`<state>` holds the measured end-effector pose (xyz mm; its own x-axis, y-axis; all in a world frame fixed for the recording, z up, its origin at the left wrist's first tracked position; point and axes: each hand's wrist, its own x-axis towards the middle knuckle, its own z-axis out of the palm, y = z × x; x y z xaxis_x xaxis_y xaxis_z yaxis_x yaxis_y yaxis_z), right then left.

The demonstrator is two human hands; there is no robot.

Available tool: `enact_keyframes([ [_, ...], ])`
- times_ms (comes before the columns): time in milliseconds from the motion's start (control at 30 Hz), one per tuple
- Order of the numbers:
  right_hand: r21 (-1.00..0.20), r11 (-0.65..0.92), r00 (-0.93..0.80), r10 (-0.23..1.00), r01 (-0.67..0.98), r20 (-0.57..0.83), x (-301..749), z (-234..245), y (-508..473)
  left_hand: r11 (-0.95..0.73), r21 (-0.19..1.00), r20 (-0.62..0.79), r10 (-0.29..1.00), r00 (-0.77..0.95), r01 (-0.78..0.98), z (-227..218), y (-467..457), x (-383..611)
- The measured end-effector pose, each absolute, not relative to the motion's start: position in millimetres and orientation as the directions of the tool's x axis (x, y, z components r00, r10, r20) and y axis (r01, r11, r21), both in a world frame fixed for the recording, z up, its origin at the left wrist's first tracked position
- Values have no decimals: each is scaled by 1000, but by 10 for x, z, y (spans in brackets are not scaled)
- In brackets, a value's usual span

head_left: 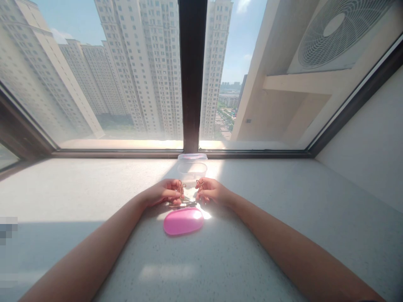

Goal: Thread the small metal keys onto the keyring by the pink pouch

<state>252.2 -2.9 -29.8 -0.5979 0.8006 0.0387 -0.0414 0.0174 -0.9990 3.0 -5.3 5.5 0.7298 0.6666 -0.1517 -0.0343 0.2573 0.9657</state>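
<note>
My left hand (168, 192) pinches a small reddish-brown looped piece (180, 187), like bent wire or cord, between thumb and fingers. A similar looped piece (200, 183) is gripped in my right hand (211, 191), a short gap away. Just below and between the hands, several thin metal-looking items (185, 204) lie on the white speckled surface; their kind is too small to tell. Nearer to me lies a flat pink oval lid or tray (183, 221). Behind my hands stands a clear plastic container (192, 168), partly hidden by glare.
The white speckled sill (264, 180) runs up to a window with a dark central post (192, 79). A white wall (368, 138) borders it on the right. Outside are tall buildings and an air-conditioner unit (335, 31). Bright sunlight falls around the hands.
</note>
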Motion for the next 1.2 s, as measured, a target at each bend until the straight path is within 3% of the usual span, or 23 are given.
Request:
enact_keyframes([
  [1200,-999,-9,-600,800,-40,17,2545,-272,-39,197,980,-137,663,736,5,64,-57,19],
])
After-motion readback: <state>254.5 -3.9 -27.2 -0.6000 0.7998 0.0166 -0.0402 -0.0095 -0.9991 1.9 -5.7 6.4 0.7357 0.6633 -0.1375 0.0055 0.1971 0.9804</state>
